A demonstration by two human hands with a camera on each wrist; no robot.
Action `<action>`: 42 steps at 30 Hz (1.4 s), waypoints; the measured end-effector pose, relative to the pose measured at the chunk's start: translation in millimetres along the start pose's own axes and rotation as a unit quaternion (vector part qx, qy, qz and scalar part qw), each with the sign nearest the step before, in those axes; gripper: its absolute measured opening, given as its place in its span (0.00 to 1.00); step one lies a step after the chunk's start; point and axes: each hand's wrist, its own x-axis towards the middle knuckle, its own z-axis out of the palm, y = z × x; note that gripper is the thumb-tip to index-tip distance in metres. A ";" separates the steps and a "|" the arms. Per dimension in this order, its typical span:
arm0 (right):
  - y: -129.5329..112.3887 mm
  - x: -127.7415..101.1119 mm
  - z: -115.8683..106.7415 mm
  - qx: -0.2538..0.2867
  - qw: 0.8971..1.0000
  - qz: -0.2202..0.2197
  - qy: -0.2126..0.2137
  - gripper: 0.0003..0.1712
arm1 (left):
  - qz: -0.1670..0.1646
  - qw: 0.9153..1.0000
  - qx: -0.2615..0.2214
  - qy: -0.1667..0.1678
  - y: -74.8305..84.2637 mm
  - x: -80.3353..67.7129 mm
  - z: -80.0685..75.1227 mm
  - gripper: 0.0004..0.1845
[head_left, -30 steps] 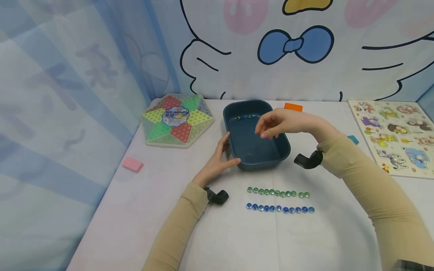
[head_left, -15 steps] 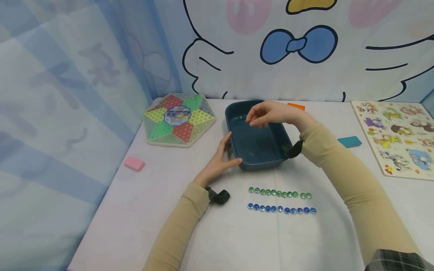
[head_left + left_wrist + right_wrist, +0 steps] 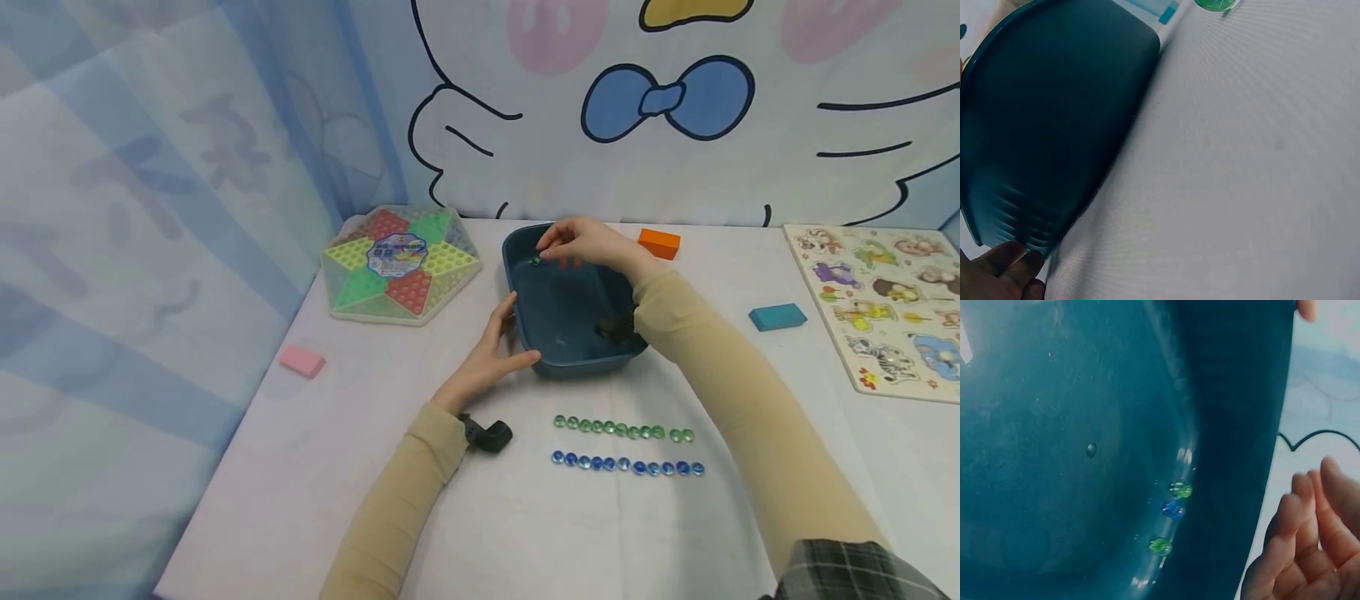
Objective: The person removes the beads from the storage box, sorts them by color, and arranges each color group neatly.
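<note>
A dark teal plastic basin (image 3: 566,312) stands on the white table. My left hand (image 3: 487,358) holds its near left corner, thumb at the front rim and fingers along the outer left wall. Over the basin's far end, my right hand (image 3: 581,242) hovers with loosely bent fingers and nothing visible between them. Two green glass marbles (image 3: 1160,546) and one blue glass marble (image 3: 1174,509) lie on the basin floor by its wall. In front of the basin run a row of green marbles (image 3: 622,429) and a row of blue marbles (image 3: 610,464).
A hexagonal checkers box (image 3: 405,279) lies at the back left, with a pink block (image 3: 302,362) nearer. To the right are an orange block (image 3: 659,243), a blue block (image 3: 777,317) and an animal puzzle board (image 3: 885,308). A printed cloth (image 3: 675,179) closes off the back.
My right hand has moved left and farther back, down toward the marbles in the basin. The left hand keeps its place on the basin. Both marble rows stay as they were.
</note>
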 end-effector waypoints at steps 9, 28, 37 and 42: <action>10.8 15.7 3.4 -0.025 0.998 0.046 0.032 0.17 | -0.003 1.000 0.002 -0.001 -2.7 1.1 -0.2 0.47; 23.6 38.0 12.1 -0.114 0.989 0.075 0.055 0.16 | 0.005 1.000 0.000 -0.011 0.1 1.2 -2.0 0.50; 24.2 38.8 18.6 -0.140 0.986 0.072 0.061 0.15 | 0.009 1.000 -0.005 -0.007 0.0 -1.6 -1.1 0.48; 22.0 41.1 21.7 -0.171 0.980 0.079 0.062 0.13 | 0.010 1.000 -0.001 -0.005 -2.0 -1.2 -2.8 0.48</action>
